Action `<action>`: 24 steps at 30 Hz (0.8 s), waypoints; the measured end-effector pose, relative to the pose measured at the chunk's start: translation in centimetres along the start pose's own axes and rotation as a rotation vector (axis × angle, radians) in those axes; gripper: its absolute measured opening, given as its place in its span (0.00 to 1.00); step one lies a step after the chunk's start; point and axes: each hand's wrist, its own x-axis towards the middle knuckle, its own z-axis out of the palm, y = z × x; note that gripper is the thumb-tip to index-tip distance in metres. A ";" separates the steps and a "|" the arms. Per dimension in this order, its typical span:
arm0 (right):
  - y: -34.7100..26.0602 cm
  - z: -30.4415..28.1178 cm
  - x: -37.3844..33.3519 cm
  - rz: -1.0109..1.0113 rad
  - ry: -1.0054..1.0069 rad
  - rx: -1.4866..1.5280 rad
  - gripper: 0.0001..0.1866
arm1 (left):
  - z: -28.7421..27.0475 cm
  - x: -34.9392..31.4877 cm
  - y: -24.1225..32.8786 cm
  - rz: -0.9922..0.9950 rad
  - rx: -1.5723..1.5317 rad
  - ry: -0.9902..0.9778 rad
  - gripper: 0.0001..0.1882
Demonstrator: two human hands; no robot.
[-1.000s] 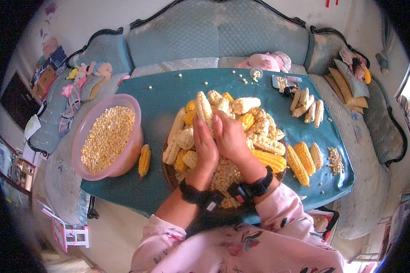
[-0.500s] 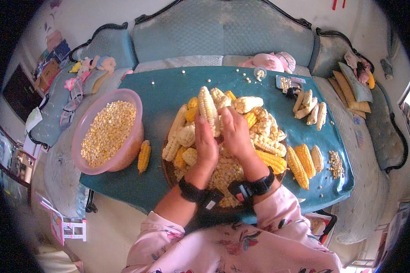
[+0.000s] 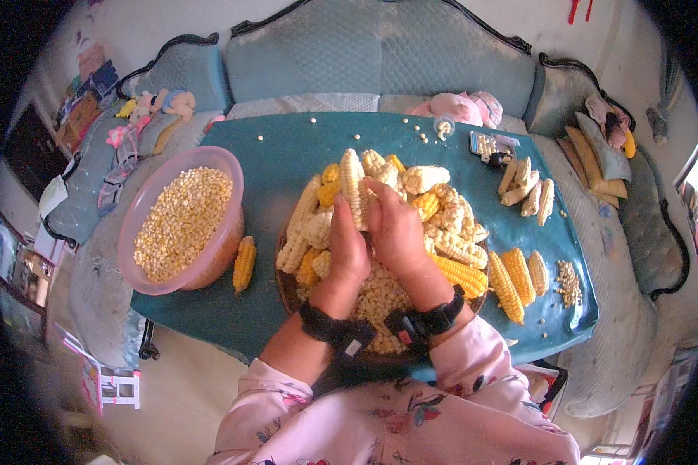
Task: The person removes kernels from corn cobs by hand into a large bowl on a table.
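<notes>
My left hand (image 3: 350, 246) is wrapped round the lower part of a pale corn cob (image 3: 351, 177), which stands nearly upright with its tip pointing away from me. From the other side my right hand (image 3: 396, 229) presses against the same cob with its fingers curled in; its thumb is partly hidden. Both hands are over a round basket (image 3: 285, 293) heaped with white and yellow corn cobs (image 3: 459, 275). Loose kernels (image 3: 376, 298) lie in the basket's near part, below my wrists.
A pink tub (image 3: 239, 174) of kernels stands left, with a yellow cob (image 3: 244, 263) beside it. On the right of the teal tablecloth (image 3: 271, 167) lie stripped cobs (image 3: 522, 184), several corn cobs (image 3: 512, 283) and a kernel pile (image 3: 568, 283). A sofa (image 3: 302, 62) stands behind.
My right hand's fingers have curled in closer against the cob. The left hand keeps its hold, and the cob stays nearly in place.
</notes>
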 end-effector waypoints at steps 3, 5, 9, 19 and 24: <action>-0.3 -0.8 0.2 0.121 0.024 0.209 0.10 | -0.2 0.1 -0.4 0.079 0.051 -0.017 0.30; 0.7 -1.4 0.6 0.140 0.040 0.222 0.11 | 0.9 -0.4 0.2 0.073 0.046 -0.050 0.29; -0.4 -1.5 0.4 0.056 -0.192 0.053 0.15 | 0.9 -0.4 1.1 0.137 0.047 -0.032 0.30; 0.9 -1.6 0.5 0.086 -0.401 0.265 0.13 | -0.2 0.8 0.9 0.123 -0.013 0.070 0.28; 1.4 -1.3 0.3 0.175 -0.212 0.513 0.10 | 1.6 -0.8 2.5 0.443 0.437 0.038 0.24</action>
